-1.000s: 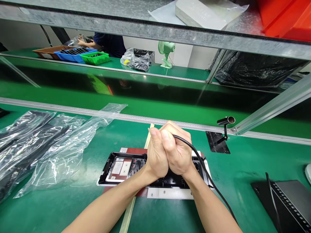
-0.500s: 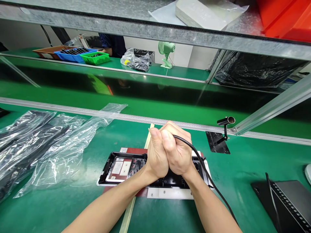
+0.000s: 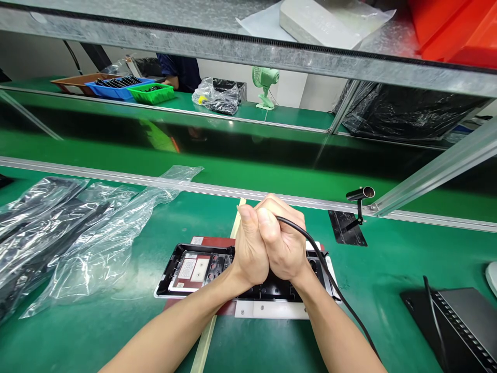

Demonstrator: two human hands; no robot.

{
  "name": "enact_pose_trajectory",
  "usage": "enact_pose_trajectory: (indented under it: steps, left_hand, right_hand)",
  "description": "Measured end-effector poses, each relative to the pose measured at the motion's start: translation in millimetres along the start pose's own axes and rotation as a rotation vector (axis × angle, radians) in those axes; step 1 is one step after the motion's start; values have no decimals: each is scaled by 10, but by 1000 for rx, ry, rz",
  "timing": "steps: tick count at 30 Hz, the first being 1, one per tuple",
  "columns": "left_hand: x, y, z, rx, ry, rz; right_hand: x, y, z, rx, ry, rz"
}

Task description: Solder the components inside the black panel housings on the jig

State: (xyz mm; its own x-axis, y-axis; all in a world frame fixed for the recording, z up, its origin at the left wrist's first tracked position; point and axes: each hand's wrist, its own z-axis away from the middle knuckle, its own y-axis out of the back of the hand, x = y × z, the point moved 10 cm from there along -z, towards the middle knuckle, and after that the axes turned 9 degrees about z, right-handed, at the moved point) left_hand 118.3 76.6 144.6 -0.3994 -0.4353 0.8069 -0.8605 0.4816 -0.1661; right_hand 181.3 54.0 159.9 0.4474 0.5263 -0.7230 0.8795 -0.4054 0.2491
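My left hand and my right hand are pressed together, fingers closed, above a long black housing with a white edge. A black cable comes out of the top of my right fist and runs down to the lower right. What my left fingers are closed on is hidden. The housing lies on a dark red board with a white strip along its front. My hands and forearms cover the middle of the housing.
Clear plastic bags with dark parts lie on the left. A metal tube on a stand is at the back right, a black slotted panel at the right. A metal shelf crosses above. Behind, a person is beside coloured trays.
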Motion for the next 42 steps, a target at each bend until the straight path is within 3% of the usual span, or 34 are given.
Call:
enact_pose_trajectory:
  steps: [10,36,42]
  left_hand:
    - [-132,82,57,54,104,-21]
    - [-91,54,39,29,60,-24]
    - [-140,117,58,86,92,-60]
  right_hand:
    - [3,-9,-7,-11,4,-7]
    - [19,-9,-1,-4,1,-18]
    - [28,-11,0,3,-17,-23]
